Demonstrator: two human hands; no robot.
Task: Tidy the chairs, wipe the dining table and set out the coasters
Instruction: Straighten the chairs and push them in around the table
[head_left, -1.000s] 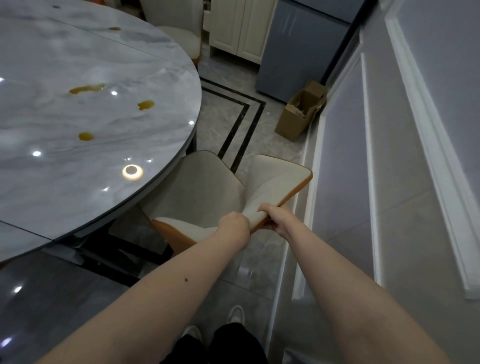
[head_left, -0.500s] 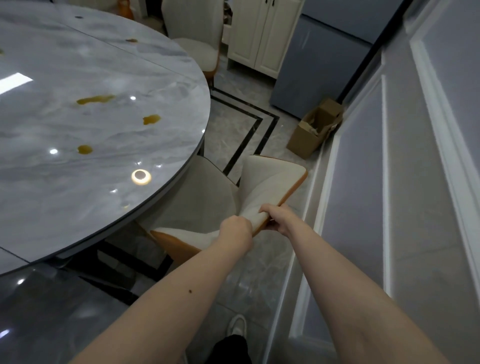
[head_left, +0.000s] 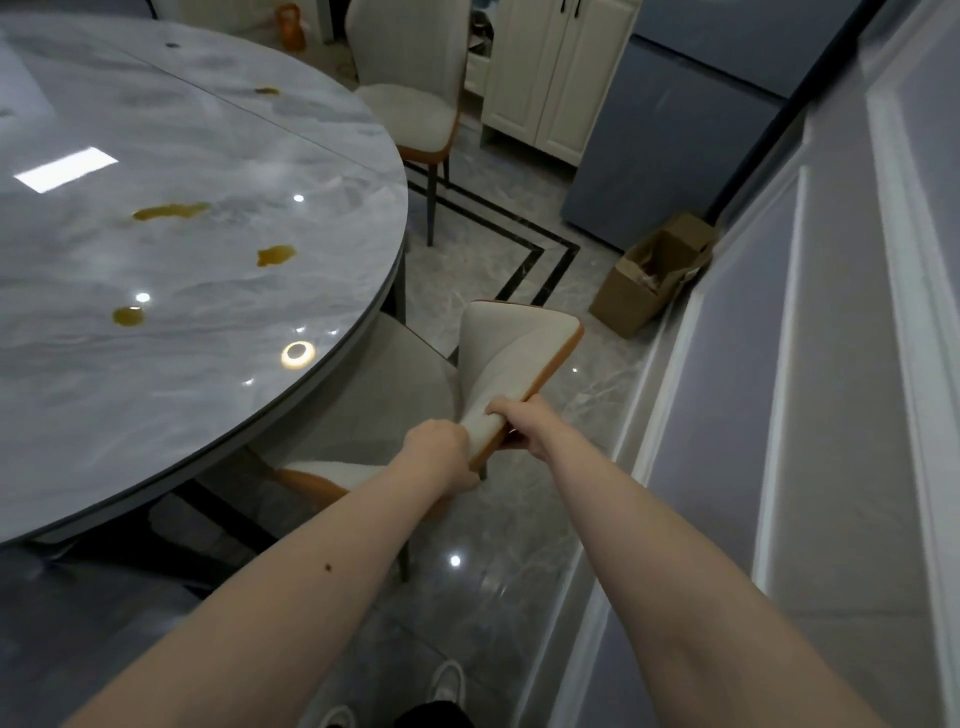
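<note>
Two hands, left (head_left: 439, 451) and right (head_left: 524, 422), curled around the cream, orange-edged chair (head_left: 511, 353) backrest.

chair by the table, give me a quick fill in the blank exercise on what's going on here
1. Both hands, left hand and right hand, grip the top edge of the chair's ____.
2. The chair has its seat tucked partly under the ____ dining table.
3. The tabletop carries several ____ spills.
4. An open ____ box sits on the floor by the wall.

Missing words: backrest; round; yellow-brown; cardboard
</note>
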